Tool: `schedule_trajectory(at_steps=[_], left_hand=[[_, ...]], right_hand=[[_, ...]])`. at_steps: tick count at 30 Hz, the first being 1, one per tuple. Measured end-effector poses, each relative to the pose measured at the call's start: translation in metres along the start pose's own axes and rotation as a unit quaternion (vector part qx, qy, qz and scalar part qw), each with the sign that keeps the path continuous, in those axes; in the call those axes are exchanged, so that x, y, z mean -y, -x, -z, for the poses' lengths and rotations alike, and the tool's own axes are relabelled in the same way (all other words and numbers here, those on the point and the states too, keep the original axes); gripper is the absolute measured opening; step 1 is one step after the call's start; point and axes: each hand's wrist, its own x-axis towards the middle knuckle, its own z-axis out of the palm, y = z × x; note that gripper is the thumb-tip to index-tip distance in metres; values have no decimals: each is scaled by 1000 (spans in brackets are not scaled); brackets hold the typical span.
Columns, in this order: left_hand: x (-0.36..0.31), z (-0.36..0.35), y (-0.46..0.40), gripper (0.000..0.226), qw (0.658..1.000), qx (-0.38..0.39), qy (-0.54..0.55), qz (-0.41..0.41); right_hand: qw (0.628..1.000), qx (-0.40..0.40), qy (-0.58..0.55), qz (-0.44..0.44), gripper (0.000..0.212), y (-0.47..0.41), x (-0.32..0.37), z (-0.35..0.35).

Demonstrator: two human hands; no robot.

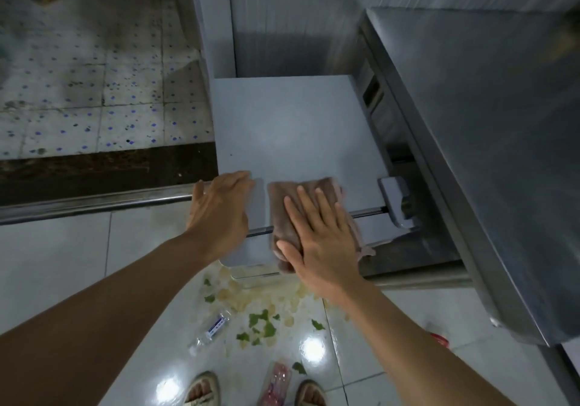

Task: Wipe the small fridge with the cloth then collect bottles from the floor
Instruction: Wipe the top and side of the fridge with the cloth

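1. On the far left, beyond a dark threshold and a shiny metal rail (94, 201), lies a worn floor of pale tiles dotted with small blue marks; on the near side the floor (62, 264) is glossy white tile that throws back three bright light spots.
2. Down on that glossy floor lie two bottles: a clear plastic bottle (212, 330) with a blue-and-white label, on its side, and a pink-labelled bottle (276, 383) between two sandalled feet. Green leaf scraps and pale yellowish flakes are scattered around them.
3. The left hand (219, 214) rests on the front left corner of the small fridge (292, 129), fingers bent over its edge, holding nothing else.
4. The fridge top is a smooth, matte, pale grey rectangle.
5. The right hand (320, 236) lies flat, fingers straight and slightly spread, pressing one folded brown cloth (282, 205) onto the fridge's front edge; the cloth looks soft and rumpled.
6. To the right stands a brushed stainless-steel bench (486, 154), dull grey and flat-topped.
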Motion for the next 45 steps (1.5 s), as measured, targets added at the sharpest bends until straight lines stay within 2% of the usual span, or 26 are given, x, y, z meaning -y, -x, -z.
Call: schedule_trajectory(at_steps=[2, 5, 9, 12, 15, 19, 22, 25, 30, 32, 35, 39, 45], left_hand=[[-6, -3, 3, 60, 1000, -7, 4, -18], [-12, -8, 4, 59, 1000, -7, -3, -21], [-14, -12, 5, 62, 1000, 5, -10, 1], [-12, -14, 7, 59, 1000, -5, -16, -10], [-12, -16, 9, 56, 999, -31, -11, -16], [-12, -20, 9, 57, 999, -37, -27, -24], [-11, -21, 7, 55, 998, -42, -34, -27], [-10, -22, 7, 51, 998, -53, -32, -34], [-10, -24, 8, 47, 997, -63, -21, -42], [-11, -24, 9, 48, 997, -63, -19, -44], [-14, -19, 9, 48, 998, -51, -31, -32], [-18, -15, 13, 54, 995, -32, -86, -24], [-19, -19, 50, 43, 990, -110, -85, -7]], right_hand=[[1000, 4, 30, -5, 70, 5, -30, 6], [993, 11, 72, -89, 74, 10, -76, 19], [987, 26, 94, -131, 81, -10, -97, 31], [982, 42, 74, -169, 72, -31, -110, 39], [982, 39, 78, -168, 62, -13, -110, 36], [983, -6, 64, -173, 54, 36, -96, 31], [985, -18, 53, -161, 60, 54, -94, 30], [988, 11, 61, -142, 62, 51, -97, 27], [988, 45, 60, -133, 80, 2, -112, 36], [988, 56, 66, -131, 81, -14, -114, 38], [988, 38, 42, -145, 77, 1, -110, 35], [993, 2, 34, -111, 70, 49, -103, 23], [993, -40, -20, -111, 73, 72, -102, 16]])
